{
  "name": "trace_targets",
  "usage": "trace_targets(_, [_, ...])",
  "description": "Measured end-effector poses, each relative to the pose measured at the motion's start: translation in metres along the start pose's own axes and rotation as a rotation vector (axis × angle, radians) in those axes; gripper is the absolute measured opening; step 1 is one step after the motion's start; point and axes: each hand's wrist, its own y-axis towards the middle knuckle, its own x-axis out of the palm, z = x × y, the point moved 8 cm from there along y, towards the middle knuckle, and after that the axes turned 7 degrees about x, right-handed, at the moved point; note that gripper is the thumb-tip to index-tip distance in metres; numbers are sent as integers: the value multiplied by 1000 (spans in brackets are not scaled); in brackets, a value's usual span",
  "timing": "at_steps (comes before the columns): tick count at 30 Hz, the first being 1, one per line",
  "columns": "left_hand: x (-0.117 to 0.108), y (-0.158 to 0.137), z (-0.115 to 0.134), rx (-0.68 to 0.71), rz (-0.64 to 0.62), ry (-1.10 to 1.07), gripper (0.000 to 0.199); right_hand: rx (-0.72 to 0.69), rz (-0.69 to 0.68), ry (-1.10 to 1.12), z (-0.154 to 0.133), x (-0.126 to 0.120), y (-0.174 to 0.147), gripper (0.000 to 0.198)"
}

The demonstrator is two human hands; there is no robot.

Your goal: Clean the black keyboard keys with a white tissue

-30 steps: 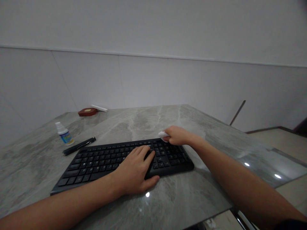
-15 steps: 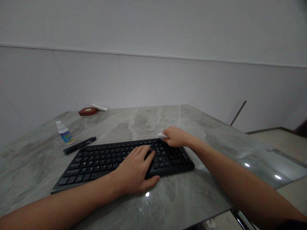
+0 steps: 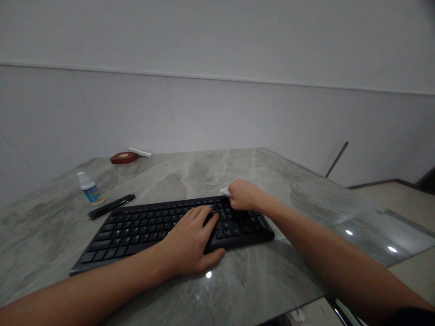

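Note:
A black keyboard [image 3: 142, 228] lies at a slant on the grey marbled table. My left hand [image 3: 194, 240] rests flat over its middle, fingers spread on the keys and thumb by the front edge. At the keyboard's far right edge, my right hand [image 3: 245, 195] is closed around a crumpled white tissue [image 3: 225, 192], which pokes out past the fingers on the left. Some keys below the right hand are in shadow.
Left of the keyboard stand a small spray bottle [image 3: 90, 189] with a white cap and, lying down, a black pen-like object [image 3: 111, 206]. Near the wall are a reddish-brown case [image 3: 123, 158] and a white strip [image 3: 140, 152]. The table's edge [image 3: 306, 304] runs along the right front.
My right hand, with the tissue, has shifted slightly left along the keyboard's far edge, its fingers now turned further from view. My left hand stays on the keys.

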Motion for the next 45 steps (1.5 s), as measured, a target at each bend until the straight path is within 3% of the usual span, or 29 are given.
trace_targets(13, [0, 0, 0, 1, 8, -28, 63, 118, -42, 10, -1, -1, -5, 36])
trace_targets(32, [-2, 2, 1, 2, -24, -10, 64, 144, -71, 30, 5, 0, -8, 35])
trace_targets(45, [0, 1, 2, 9, -32, 11, 66, 18, -154, 67, 15, -2, -13, 34])
